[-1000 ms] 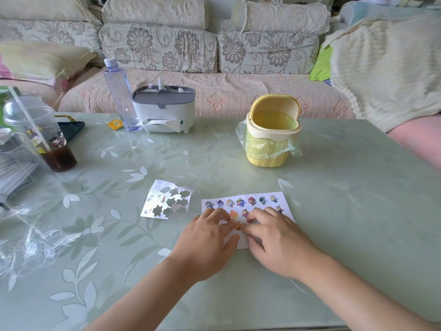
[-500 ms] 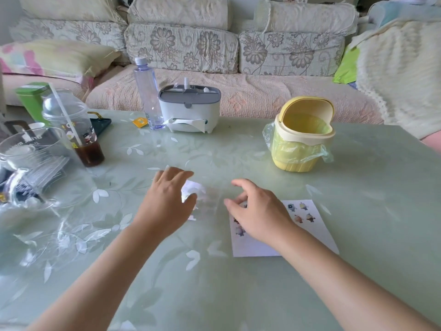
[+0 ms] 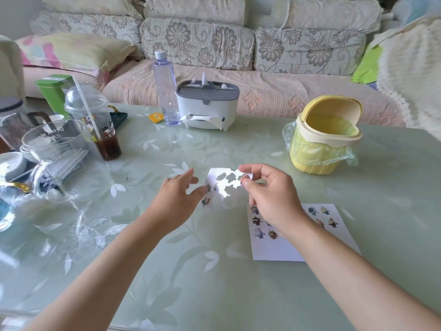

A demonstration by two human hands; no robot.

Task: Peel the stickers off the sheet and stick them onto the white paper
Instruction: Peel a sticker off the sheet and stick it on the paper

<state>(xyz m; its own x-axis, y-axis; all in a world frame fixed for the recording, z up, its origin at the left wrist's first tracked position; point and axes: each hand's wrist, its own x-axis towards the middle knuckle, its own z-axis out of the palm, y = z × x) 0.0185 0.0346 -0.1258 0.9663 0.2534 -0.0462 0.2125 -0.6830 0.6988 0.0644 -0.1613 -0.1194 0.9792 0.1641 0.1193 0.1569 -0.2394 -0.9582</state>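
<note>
The shiny sticker sheet [image 3: 224,185], full of empty cut-out shapes with two or three small stickers left at its lower left, is lifted off the table. My right hand [image 3: 269,199] pinches its upper right edge between thumb and forefinger. My left hand [image 3: 179,199] is at the sheet's left edge, fingers spread, thumb touching near the remaining stickers. The white paper [image 3: 317,235] lies flat to the right under my right wrist, with several cartoon stickers stuck on it.
A yellow mini bin [image 3: 322,137] with a plastic liner stands behind the paper. A tissue box [image 3: 205,106] and water bottle [image 3: 165,89] stand at the back. A cup with dark drink [image 3: 100,125] and clear glassware [image 3: 47,149] crowd the left side.
Both hands left the white paper and moved left to the sticker sheet. My right hand picked the sheet up off the table; my left hand now touches its left edge.
</note>
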